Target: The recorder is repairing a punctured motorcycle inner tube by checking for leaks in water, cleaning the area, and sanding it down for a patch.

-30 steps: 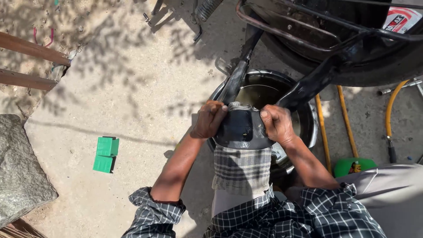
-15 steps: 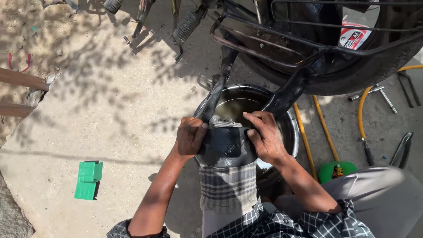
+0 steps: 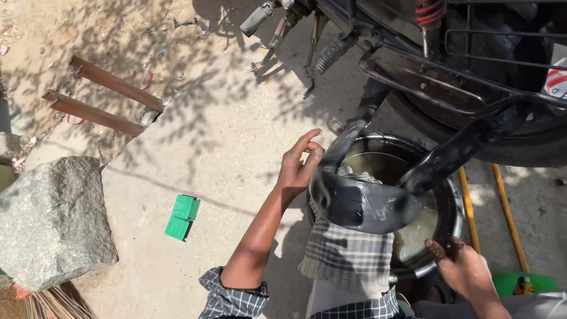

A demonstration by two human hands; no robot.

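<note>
The person's right hand point(image 3: 466, 274) grips the near rim of a round steel basin of murky water point(image 3: 452, 204). A black rubber inner tube point(image 3: 366, 204) loops into it over a checked cloth point(image 3: 345, 254); the left hand point(image 3: 300, 165), fingers loose, touches the tube's left side.

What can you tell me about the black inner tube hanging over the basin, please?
The inner tube is black rubber, wet and glossy, limp rather than inflated. It loops down from the motorcycle's rear wheel in two strands that meet in a sagging bend over the metal basin of murky water. The bend rests on a checked cloth draped over the basin's near rim. The left hand touches its left side with open fingers; the right hand is at the basin rim, off the tube.
</note>
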